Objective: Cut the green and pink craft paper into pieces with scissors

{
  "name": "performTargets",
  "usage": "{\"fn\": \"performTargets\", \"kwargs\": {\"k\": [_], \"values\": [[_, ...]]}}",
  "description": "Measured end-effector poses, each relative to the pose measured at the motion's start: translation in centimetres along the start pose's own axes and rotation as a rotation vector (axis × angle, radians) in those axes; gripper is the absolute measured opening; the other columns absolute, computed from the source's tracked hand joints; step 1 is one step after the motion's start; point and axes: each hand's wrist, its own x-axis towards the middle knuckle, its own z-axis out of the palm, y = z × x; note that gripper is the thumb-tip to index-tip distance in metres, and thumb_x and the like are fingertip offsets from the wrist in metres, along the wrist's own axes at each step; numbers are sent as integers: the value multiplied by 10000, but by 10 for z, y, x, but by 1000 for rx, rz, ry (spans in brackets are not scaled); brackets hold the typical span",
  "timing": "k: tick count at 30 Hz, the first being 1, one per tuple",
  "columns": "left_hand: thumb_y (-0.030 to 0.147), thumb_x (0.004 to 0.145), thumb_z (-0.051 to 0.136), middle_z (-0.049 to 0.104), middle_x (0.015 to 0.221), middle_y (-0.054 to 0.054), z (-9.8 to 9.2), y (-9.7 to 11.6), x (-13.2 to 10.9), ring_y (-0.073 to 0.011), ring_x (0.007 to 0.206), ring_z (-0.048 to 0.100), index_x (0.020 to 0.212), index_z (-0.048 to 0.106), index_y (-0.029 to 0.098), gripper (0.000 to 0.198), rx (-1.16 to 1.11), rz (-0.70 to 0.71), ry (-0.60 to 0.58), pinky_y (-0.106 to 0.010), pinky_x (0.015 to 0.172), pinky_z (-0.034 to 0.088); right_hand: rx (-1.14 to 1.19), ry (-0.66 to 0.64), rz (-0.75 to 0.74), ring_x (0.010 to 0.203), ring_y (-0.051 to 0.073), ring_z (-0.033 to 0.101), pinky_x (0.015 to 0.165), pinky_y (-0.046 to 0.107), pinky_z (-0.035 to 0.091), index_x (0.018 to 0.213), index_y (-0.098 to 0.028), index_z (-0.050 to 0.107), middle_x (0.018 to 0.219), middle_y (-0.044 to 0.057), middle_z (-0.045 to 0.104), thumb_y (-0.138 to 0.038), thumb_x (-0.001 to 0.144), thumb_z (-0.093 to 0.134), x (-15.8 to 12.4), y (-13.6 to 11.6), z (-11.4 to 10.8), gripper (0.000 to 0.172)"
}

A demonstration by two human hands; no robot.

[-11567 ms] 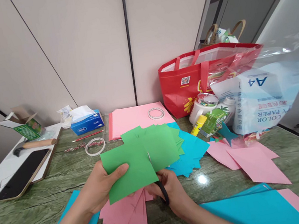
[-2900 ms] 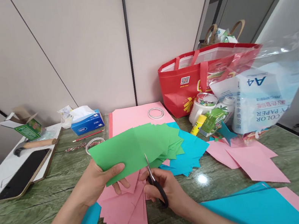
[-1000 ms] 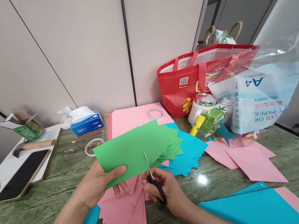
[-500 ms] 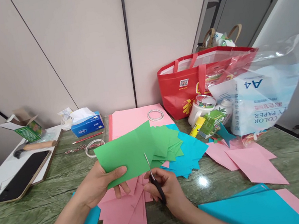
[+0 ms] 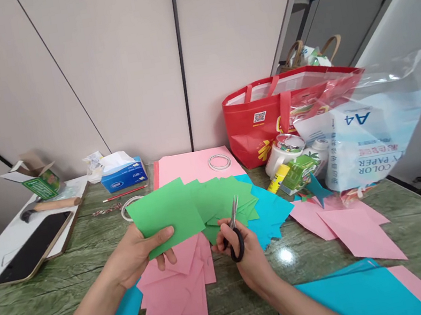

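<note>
My left hand point(image 5: 141, 251) pinches a green sheet of paper point(image 5: 166, 217) by its lower left side, thumb on top, tilted above the table. In my right hand point(image 5: 248, 259) is a pair of scissors point(image 5: 235, 234) with black handles, its blades close together and pointing up and away. The fingertips of that hand are at the lower edge of the green paper pieces point(image 5: 225, 193), which lie fanned out. Blue paper pieces point(image 5: 271, 212) show beneath and to the right of these. Nearer to me, pink paper pieces point(image 5: 182, 298) overlap in a loose pile, partly under my left hand.
Right of centre stand a red bag point(image 5: 247, 137), a white mug point(image 5: 277, 156), a yellow glue stick point(image 5: 278, 178) and a clear paper bag point(image 5: 377, 133). Leftward are a tissue box point(image 5: 124, 178), a phone point(image 5: 35, 248) and a hammer point(image 5: 54, 205). Blue sheets point(image 5: 353, 298) lie front right.
The green sheet is now shorter, its right part cut off and lying with the green pieces. My right hand has moved right with the scissors, away from the held sheet.
</note>
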Motion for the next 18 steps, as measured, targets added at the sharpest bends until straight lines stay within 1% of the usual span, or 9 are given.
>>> {"fn": "performTargets", "kwargs": {"k": [2, 4, 6, 7, 9, 11, 13, 15, 18], "values": [[296, 663, 709, 629, 547, -1, 3, -4, 1, -118, 373, 552, 903, 579, 119, 325, 20, 13, -8, -190, 293, 385, -12, -14, 9, 545, 121, 541, 566, 257, 456, 861, -181, 508, 594, -25, 577, -411, 709, 651, -4, 1, 4, 310], [323, 691, 681, 626, 514, -4, 7, -8, 1, -130, 367, 551, 943, 574, 114, 344, 68, 4, -62, -211, 314, 410, -60, -50, 20, 556, 139, 571, 581, 273, 464, 871, -181, 498, 598, -17, 594, -425, 691, 663, -7, 2, 6, 346], [350, 717, 649, 611, 456, -12, 11, -11, 2, -148, 382, 564, 909, 589, 104, 318, 126, -15, -132, -234, 353, 442, -116, -66, 17, 539, 143, 578, 563, 272, 459, 872, -179, 501, 578, -25, 584, -413, 664, 690, -8, 3, 6, 366], [357, 719, 644, 607, 443, -18, 12, -11, 2, -157, 401, 576, 870, 598, 103, 299, 151, -19, -167, -244, 378, 458, -139, -54, 5, 526, 140, 574, 543, 264, 451, 868, -179, 504, 571, -32, 574, -399, 650, 705, -7, 3, 5, 370], [354, 702, 658, 632, 503, -28, 12, -11, 2, -170, 448, 602, 840, 602, 116, 280, 178, -7, -206, -267, 424, 488, -170, 0, -40, 508, 126, 552, 511, 248, 431, 850, -181, 511, 567, -44, 548, -371, 633, 722, -5, 3, 2, 357], [340, 689, 669, 653, 617, -23, 12, -10, 2, -172, 489, 616, 898, 603, 139, 298, 180, 32, -199, -292, 460, 512, -190, 53, -100, 510, 113, 525, 503, 239, 418, 831, -183, 517, 568, -49, 529, -353, 635, 721, -2, 3, -1, 330], [327, 696, 664, 654, 696, -14, 10, -9, 3, -165, 547, 619, 945, 609, 161, 304, 169, 80, -158, -297, 497, 526, -215, 79, -155, 524, 104, 507, 512, 234, 412, 824, -184, 522, 587, -46, 525, -335, 646, 715, -1, 2, -3, 303], [316, 700, 664, 657, 706, -12, 9, -10, 3, -155, 594, 612, 915, 629, 162, 267, 148, 109, -123, -274, 512, 522, -251, 78, -198, 544, 103, 506, 524, 233, 408, 822, -186, 533, 623, -40, 524, -315, 652, 713, -2, 2, -3, 280], [324, 700, 667, 674, 652, -28, 8, -12, 4, -161, 580, 613, 862, 646, 140, 246, 66, 85, -110, -276, 495, 525, -283, 44, -227, 570, 113, 518, 543, 241, 407, 819, -188, 549, 652, -31, 524, -312, 658, 711, -6, 0, -1, 260]]}}
